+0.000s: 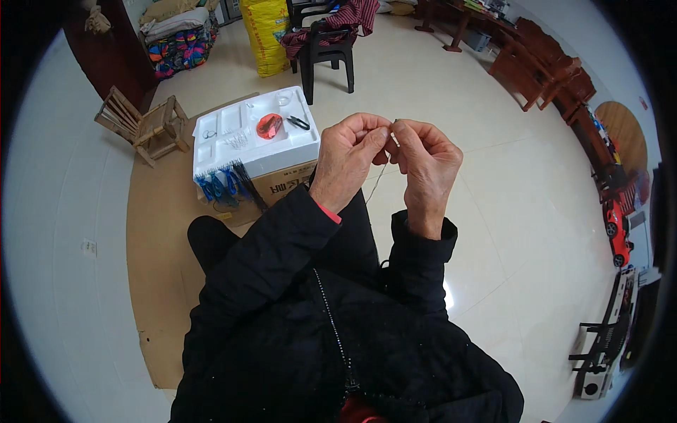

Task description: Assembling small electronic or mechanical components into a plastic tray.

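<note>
My left hand and my right hand are raised close together above my lap, thumbs and fingers pinched with the tips almost meeting. A thin, light cord runs down from between them toward my leg. The tiny part at the fingertips is mostly hidden. Left of my hands stands a white foam tray with compartments. In it lie a red round piece, black thread snips and a small heap of clear bits. Blue strands and black strands hang over its near edge.
The tray rests on a cardboard box, with flat cardboard beneath. A small bamboo chair is at the left. Farther off stand a black plastic chair and a yellow sack. Wooden furniture and a red toy car line the right side.
</note>
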### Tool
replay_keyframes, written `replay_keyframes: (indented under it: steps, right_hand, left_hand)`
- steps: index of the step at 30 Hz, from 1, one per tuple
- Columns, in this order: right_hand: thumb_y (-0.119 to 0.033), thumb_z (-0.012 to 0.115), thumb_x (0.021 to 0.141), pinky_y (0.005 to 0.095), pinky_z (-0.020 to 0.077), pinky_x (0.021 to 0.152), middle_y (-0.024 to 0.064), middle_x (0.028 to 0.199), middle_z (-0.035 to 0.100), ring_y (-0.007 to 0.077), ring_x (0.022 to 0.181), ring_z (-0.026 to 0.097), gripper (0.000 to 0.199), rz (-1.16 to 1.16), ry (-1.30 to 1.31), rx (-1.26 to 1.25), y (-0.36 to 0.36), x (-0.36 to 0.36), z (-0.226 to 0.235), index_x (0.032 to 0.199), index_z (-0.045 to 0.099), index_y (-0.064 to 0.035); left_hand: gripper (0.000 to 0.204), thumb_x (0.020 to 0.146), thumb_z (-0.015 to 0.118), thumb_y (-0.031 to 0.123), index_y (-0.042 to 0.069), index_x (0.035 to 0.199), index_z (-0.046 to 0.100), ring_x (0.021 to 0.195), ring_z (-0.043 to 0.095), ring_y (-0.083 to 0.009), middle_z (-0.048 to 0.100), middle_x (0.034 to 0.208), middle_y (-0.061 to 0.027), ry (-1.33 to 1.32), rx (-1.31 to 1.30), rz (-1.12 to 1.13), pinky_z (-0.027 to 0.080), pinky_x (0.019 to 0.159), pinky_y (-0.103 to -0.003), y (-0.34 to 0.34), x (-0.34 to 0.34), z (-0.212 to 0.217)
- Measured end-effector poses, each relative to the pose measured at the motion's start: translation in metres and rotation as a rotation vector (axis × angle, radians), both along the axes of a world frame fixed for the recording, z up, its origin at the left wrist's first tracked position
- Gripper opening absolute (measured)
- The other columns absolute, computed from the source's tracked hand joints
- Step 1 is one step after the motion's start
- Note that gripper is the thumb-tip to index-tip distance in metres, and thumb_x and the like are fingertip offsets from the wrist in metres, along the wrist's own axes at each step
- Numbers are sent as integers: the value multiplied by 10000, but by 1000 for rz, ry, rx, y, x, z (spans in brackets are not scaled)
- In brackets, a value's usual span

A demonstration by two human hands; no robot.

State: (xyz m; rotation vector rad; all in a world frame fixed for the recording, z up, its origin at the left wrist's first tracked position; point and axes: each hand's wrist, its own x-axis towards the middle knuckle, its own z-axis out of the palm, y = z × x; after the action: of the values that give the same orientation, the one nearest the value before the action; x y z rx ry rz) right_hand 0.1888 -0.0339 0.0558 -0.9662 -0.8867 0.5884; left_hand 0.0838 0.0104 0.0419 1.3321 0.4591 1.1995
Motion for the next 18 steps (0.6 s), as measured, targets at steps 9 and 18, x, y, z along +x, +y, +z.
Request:
replay_keyframes:
  steps: [9,18]
  right_hand:
    - [-170,617,888,200,322,452,-21,538,473,57,466,397,244,40,0,2,-3,0,5,890,673,68]
    - [-180,599,899,204,318,459,-26,529,447,58,468,386,261,68,-28,32,-4,1,1,904,672,70]
  left_hand:
    - [190,924,562,159,-11,985,620,644,558,-88,633,773,-53,-27,-103,-59,456,614,-204,0,-1,4]
    - [185,925,555,159,-6,979,619,657,565,-96,623,774,-51,-30,-148,-87,460,618,-214,-3,-4,4]
